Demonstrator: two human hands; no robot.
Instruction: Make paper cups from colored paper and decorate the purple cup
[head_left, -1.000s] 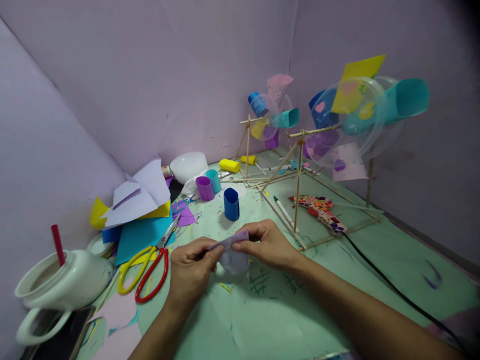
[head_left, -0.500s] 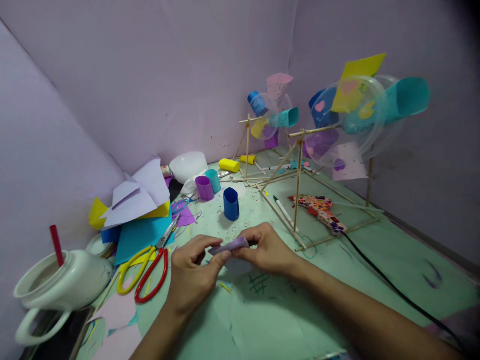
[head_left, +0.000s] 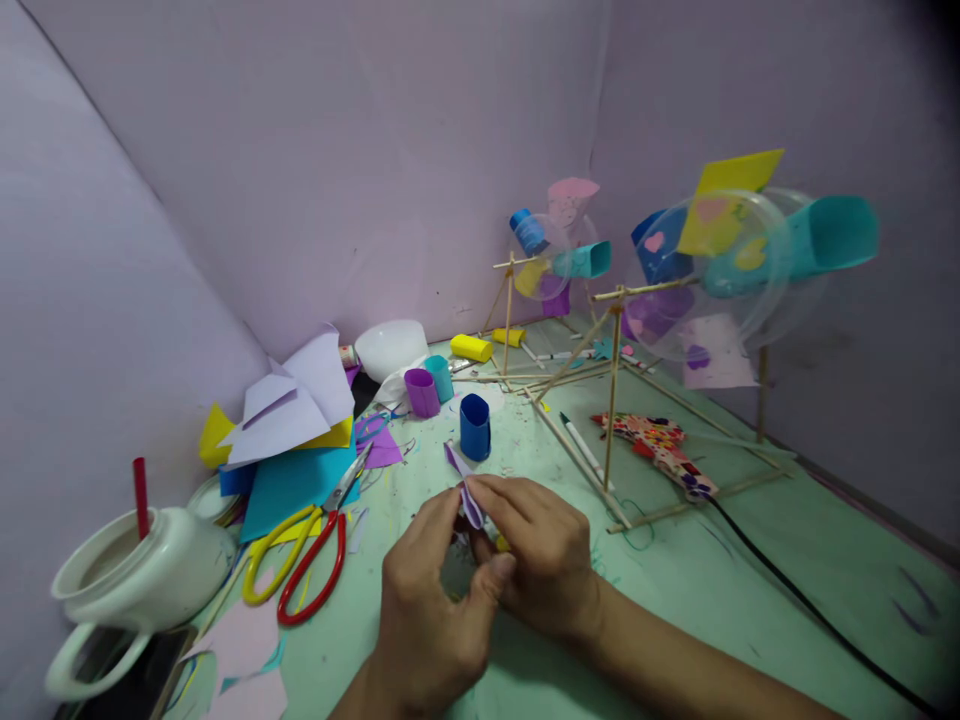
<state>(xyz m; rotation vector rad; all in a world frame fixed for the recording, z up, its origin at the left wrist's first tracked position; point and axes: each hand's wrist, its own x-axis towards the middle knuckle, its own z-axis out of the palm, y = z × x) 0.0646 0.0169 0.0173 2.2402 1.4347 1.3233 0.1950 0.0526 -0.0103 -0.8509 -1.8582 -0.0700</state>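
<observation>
My left hand [head_left: 429,600] and my right hand [head_left: 536,545] meet over the green tabletop, both pinching one small piece of light purple paper [head_left: 471,505]. The paper is folded or curled, and one end sticks up past the fingertips. Part of it is hidden by my fingers. Just beyond my hands stands a dark blue paper tube [head_left: 475,428] on the table. A purple paper tube [head_left: 422,393] and a teal paper tube [head_left: 439,379] stand side by side farther back. Scissors [head_left: 328,535] with one yellow and one red handle lie open to the left.
Two stick-framed wheels with coloured paper cups stand at right, the nearer wheel [head_left: 712,280] large. A patterned glue gun [head_left: 660,450] with a black cord [head_left: 795,595] lies under it. At left are paper sheets [head_left: 292,400] and a white pot [head_left: 161,565].
The paper was held flat between both hands; now it is turned more upright and curled. My hands have come closer together and the view has tilted slightly up and left.
</observation>
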